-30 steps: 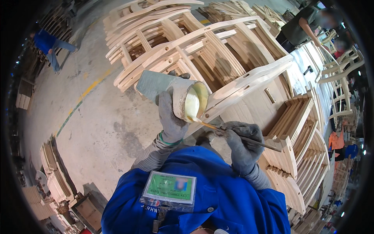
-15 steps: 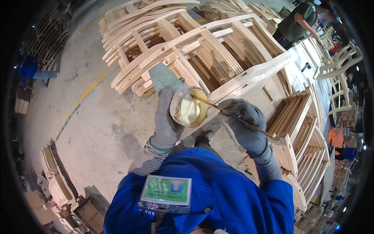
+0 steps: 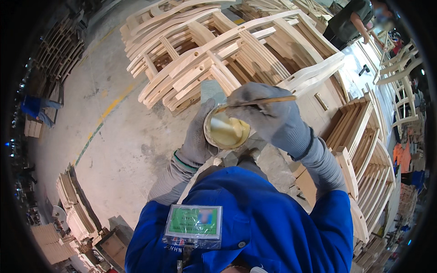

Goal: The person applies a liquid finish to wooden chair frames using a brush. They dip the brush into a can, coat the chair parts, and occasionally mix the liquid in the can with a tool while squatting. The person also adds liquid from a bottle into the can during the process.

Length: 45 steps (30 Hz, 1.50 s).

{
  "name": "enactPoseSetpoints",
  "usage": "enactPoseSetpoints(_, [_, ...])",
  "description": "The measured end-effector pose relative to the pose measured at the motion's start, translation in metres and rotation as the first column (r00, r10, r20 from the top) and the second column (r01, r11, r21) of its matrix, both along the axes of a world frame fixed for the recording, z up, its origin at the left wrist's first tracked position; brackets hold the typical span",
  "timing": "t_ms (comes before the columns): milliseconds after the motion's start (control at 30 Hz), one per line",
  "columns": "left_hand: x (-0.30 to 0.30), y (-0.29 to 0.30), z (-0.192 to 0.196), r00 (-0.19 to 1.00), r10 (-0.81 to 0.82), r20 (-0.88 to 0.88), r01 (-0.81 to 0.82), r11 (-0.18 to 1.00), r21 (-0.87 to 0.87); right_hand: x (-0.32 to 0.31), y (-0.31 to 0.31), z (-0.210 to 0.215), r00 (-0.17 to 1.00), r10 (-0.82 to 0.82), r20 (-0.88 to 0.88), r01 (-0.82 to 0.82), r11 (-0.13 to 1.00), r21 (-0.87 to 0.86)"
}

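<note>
My left hand [image 3: 195, 136], in a grey knit glove, is wrapped round a round cup [image 3: 229, 147] whose mouth faces up toward me. Inside the cup is a thick, pale yellow liquid [image 3: 227, 132]. Just beyond it a flat grey-green piece [image 3: 212, 91] shows; whether the left hand also holds it cannot be made out. Over the cup's far right rim, my gloved right hand [image 3: 268, 113] is closed on a thin wooden stick [image 3: 275, 99]. The stick lies nearly level, its left end at the cup's far rim; fingers hide its middle.
Stacked curved wooden frames [image 3: 218, 50] fill the space ahead. More slatted wooden frames [image 3: 364, 168] stand close by on the right. Wooden parts [image 3: 75, 204] are piled at lower left on the concrete floor [image 3: 123, 150]. Another person [image 3: 348, 22] works at the far right.
My right hand has moved left and up over the cup, and the stick has swung from slanting to nearly level. The cup has shifted slightly, its opening turned more toward me.
</note>
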<state>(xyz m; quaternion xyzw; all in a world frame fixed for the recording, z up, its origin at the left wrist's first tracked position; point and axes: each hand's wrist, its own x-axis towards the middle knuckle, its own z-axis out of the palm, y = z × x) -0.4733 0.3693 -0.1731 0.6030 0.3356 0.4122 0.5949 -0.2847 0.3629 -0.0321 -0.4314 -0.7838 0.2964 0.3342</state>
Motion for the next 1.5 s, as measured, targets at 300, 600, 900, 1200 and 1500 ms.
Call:
enactPoseSetpoints(300, [0.003, 0.006, 0.026, 0.502, -0.110, 0.858, 0.639, 0.715, -0.282, -0.027, -0.034, -0.002, 0.805, 0.155, 0.572, -0.451, 0.788, 0.420])
enactPoseSetpoints(600, [-0.004, 0.036, 0.006, 0.764, -0.192, 0.616, 0.569, 0.650, -0.503, 0.000, -0.048, -0.008, 0.788, 0.291, 0.542, -0.585, 0.628, 0.514])
enactPoseSetpoints(900, [0.014, 0.036, 0.028, 0.815, -0.164, 0.555, 0.503, 0.676, -0.538, 0.017, -0.027, -0.015, 0.966, 0.249, 0.069, -0.258, 0.921, 0.290])
enactPoseSetpoints(1200, [0.009, 0.017, -0.018, 0.991, 0.123, 0.045, -0.127, 0.830, 0.544, 0.025, -0.037, -0.045, 0.929, -0.259, -0.263, 0.303, 0.942, 0.143])
enactPoseSetpoints(1500, [0.026, 0.002, -0.024, 0.895, 0.421, -0.150, -0.287, 0.799, 0.528, -0.010, -0.083, -0.059, 0.509, -0.568, -0.647, 0.413, 0.821, -0.395])
